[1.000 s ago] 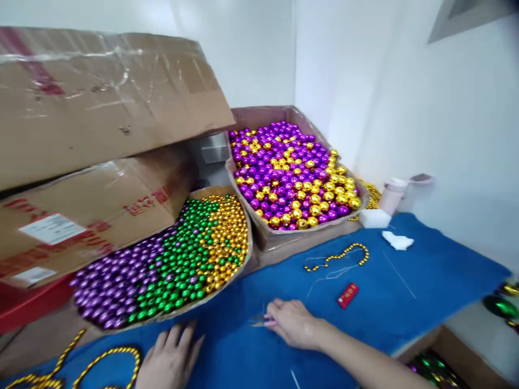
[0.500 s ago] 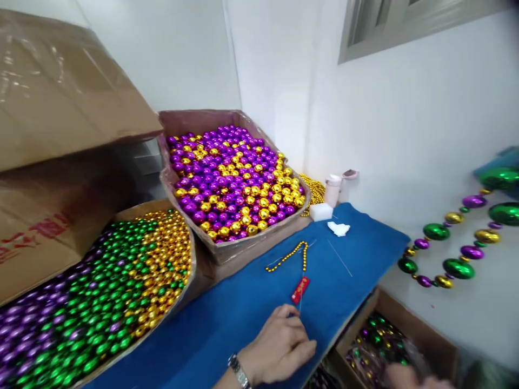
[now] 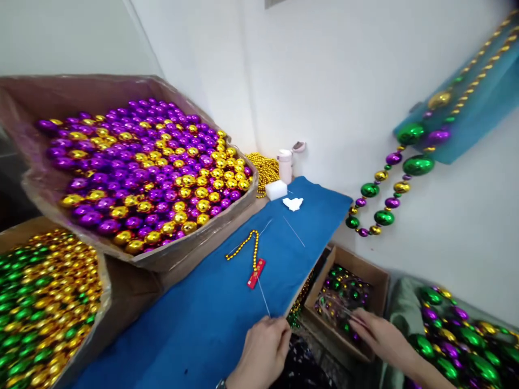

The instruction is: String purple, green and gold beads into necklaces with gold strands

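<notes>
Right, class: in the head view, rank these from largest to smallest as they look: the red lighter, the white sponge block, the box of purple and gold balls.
1. Box of purple and gold balls
2. White sponge block
3. Red lighter

The last two look close; the sponge block lies farther away, so that order is unsure.

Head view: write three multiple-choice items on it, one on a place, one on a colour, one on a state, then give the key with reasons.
1. Where does the red tag lie?
A. on the blue cloth
B. among the beads in a box
C. on the wall

2. What colours are the beads in the upper cardboard box?
A. green and red
B. purple and gold
C. all silver

3. What is the left hand doing?
A. lying flat and open
B. pinching a thin thread
C. gripping a cup

Key: 1 A, the tag sits on the cloth beside the short gold bead strand. 2 B, only purple and gold balls fill that box. 3 B, its fingertips close on the thread at the cloth's edge, while the right hand reaches into the low box.
</notes>
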Tool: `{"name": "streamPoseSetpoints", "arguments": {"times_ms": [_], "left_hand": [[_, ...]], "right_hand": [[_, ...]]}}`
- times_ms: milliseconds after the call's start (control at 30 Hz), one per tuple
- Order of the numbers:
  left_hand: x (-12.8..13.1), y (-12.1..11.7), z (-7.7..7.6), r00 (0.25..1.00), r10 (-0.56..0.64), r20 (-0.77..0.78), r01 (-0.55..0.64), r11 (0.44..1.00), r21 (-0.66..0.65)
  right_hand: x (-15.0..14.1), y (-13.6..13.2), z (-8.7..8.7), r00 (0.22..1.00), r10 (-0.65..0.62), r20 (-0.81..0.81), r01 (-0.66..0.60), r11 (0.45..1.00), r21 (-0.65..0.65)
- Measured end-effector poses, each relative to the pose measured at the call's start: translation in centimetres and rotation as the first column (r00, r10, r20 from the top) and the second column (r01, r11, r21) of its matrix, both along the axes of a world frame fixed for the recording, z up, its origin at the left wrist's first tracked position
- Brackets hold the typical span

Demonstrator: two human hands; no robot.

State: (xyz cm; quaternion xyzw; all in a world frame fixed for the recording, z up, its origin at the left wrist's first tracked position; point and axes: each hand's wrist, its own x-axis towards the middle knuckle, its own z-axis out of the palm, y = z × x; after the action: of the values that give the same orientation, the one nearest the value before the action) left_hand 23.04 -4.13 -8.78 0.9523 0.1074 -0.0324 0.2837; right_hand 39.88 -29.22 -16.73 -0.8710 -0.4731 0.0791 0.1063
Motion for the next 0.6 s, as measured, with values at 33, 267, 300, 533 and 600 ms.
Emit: {"name": "streamPoseSetpoints", "arguments": {"times_ms": [33,267,300,533,600], "left_hand": [[0.1,0.1,-0.1,1.0,0.013,-0.011,-0.013,1.0,-0.002],[0.4,1.2,0.9,0.998,0.033,-0.056,-0.036,0.998,-0.048],[0.4,1.2,1.0,0.998,0.034,-0.056,-0.037,0.998,-0.054],[0.1,0.9,2.7,0.999,0.052,-0.011,-0.053,0.996,-0.078],[-0.2,1.4,3.5,0.992,0.098,0.075,-0.09,0.991,-0.1]], "right_hand": [[-0.6,1.4,0.9,0.998,0.035,-0.046,-0.034,0.999,0.015],[-2.4,8.0,6.9,0.951,0.27,-0.152,-0.268,0.963,0.032],[-2.5,8.4,7.1,0.948,0.285,-0.145,-0.284,0.958,0.023],[-2.4,9.3,6.7,0.933,0.348,-0.087,-0.351,0.936,-0.016],[-1.3,9.7,7.0,0.944,0.327,-0.041,-0.327,0.945,-0.012]]}}
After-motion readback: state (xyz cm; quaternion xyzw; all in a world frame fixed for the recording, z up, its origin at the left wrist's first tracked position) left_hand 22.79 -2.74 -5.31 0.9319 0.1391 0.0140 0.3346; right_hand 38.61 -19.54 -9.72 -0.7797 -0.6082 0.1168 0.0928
